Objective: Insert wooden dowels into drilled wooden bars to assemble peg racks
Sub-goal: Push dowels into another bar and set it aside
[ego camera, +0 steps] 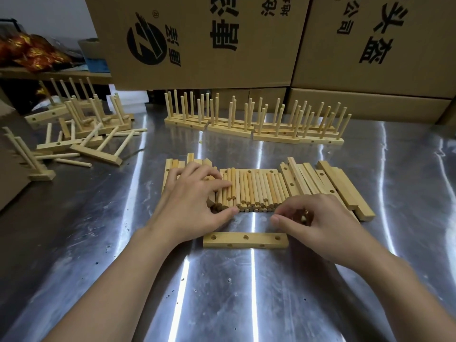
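Note:
A drilled wooden bar (245,240) with three top holes lies flat on the steel table (222,292), nearest me. Behind it lies a pile of loose dowels (256,188), side by side. My left hand (195,201) rests on the left end of that pile, fingers spread over the dowels and thumb at their near ends. My right hand (318,220) hovers at the pile's right end, fingers curled round a dowel whose end shows under the palm. Undrilled-side bars (333,183) are stacked to the right of the dowels, more bars (172,169) to the left.
Finished peg racks (254,122) stand in a row at the back. A jumble of racks and loose dowels (81,134) lies at the left. Large cardboard boxes (222,40) wall off the far side.

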A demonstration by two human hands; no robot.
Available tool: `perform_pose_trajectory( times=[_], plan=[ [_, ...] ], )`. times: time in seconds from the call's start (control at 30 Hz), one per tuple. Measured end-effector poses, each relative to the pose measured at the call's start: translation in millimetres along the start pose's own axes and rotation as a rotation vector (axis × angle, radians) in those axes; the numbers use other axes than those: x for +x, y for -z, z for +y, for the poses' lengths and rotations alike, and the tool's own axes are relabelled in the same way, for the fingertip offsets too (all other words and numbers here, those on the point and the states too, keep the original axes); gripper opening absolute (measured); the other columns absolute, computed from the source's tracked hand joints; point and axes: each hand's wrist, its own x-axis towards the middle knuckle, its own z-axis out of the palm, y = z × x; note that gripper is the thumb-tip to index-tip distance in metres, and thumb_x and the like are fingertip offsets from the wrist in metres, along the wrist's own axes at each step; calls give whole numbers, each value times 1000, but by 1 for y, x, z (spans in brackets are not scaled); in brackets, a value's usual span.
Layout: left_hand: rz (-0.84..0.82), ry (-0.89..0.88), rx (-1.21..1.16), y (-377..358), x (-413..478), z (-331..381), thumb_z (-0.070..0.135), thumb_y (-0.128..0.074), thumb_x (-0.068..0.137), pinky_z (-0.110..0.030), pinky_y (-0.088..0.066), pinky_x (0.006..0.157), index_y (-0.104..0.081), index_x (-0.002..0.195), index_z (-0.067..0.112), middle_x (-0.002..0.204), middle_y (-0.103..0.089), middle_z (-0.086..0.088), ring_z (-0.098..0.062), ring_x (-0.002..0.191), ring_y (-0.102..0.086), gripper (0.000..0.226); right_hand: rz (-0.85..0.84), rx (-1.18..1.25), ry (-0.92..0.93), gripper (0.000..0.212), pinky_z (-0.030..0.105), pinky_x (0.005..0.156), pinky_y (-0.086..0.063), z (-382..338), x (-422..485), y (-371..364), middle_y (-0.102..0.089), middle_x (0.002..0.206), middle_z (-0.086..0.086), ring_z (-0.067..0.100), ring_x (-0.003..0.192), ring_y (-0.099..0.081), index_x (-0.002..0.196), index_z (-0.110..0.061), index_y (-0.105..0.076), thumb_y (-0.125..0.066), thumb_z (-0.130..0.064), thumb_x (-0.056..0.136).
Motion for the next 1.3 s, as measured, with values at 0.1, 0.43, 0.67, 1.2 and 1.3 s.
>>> perform_pose_trajectory(
  times=[0.1, 0.43, 0.67, 1.2, 1.3],
  plan=[
    [2, -16, 4, 8, -3, -5, 84, -53, 77, -40, -25, 115, -65, 139, 42, 137, -53, 23, -4, 136, -36, 75, 1, -5, 5, 15, 22, 72, -49, -1, 0, 0, -73, 83, -25, 5, 84, -67, 85, -42, -77, -70, -51, 94],
    [-13, -65, 8, 13, -4, -9, 68, -74, 82, -32, -25, 110, -71, 132, 40, 131, -54, 26, -4, 133, -39, 58, 15, -47, 21, 17, 19, 74, -49, 0, 1, -3, -72, 82, -27, 3, 87, -66, 86, -42, -77, -67, -53, 93],
    [13, -37, -12, 13, -5, -6, 68, -73, 83, -33, -30, 107, -76, 123, 38, 126, -59, 23, -6, 129, -44, 50, -3, -78, 16, 18, 17, 70, -49, 2, 1, -3, -72, 84, -28, 1, 87, -66, 88, -41, -78, -66, -53, 95],
    [20, -147, -52, -4, -3, 9, 61, -74, 88, -39, -40, 106, -69, 134, 44, 130, -58, 21, -9, 129, -46, 49, -29, -87, 37, 35, 15, 64, -44, 1, 2, -9, -71, 83, -26, 0, 83, -66, 86, -42, -76, -51, -67, 90],
    [45, -168, -69, -6, -1, 9, 53, -81, 85, -42, -43, 103, -76, 121, 44, 126, -61, 20, -10, 127, -48, 37, -26, -84, 39, 33, 15, 68, -46, 0, 2, -9, -71, 83, -26, 0, 84, -66, 85, -42, -76, -52, -65, 90]
  ],
)
